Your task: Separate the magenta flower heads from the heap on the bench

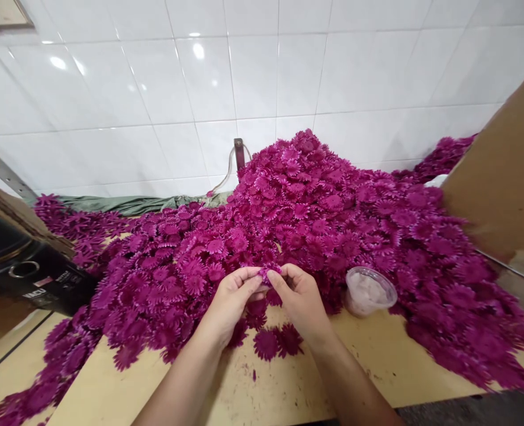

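Observation:
My left hand [238,297] and my right hand [298,297] meet at the front of a large heap of magenta artificial flower heads [306,207]. Between the thumbs and fingertips of both hands is one small magenta flower head [269,274], pinched from each side and partly covered by the fingers. Just below the hands, loose flower heads [266,344] lie flat on the pale yellow board. To the right of my right hand stands a clear plastic cup [369,291] with whitish contents that I cannot make out.
A black canister [31,266] stands at the left. At the right leans a brown cardboard panel [501,171]. White tiles [173,89] form the wall behind, with green cloth [141,204] along its foot. The yellow tabletop [354,361] ends at the lower right.

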Demonstrator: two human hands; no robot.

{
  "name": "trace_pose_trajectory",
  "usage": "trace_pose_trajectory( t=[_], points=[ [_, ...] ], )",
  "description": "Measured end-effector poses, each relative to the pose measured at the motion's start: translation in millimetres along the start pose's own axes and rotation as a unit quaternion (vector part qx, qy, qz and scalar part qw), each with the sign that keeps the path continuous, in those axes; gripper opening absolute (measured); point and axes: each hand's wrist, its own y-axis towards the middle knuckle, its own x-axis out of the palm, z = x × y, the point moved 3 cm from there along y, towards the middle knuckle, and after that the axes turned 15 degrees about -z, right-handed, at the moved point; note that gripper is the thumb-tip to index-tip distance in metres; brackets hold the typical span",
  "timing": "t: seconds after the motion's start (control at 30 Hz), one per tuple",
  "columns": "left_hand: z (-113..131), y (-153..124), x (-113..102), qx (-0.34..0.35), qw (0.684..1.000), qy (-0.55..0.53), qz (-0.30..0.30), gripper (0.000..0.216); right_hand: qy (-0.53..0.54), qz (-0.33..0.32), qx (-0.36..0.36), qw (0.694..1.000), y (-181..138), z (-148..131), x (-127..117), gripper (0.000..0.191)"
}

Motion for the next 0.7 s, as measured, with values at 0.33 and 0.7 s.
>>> trace_pose_trajectory(
  t=[0.33,0.7],
  points=[
    [6,7,-5,0.042,0.997,0.066,0.025,0.025,-0.140,0.013,-0.026,0.990,-2,2,4,0.012],
    [-2,6,-4,0.054,0.992,0.118,0.004,0.029,0.013,-0.048,0.028,0.998,5,10,3,0.012]
  ],
)
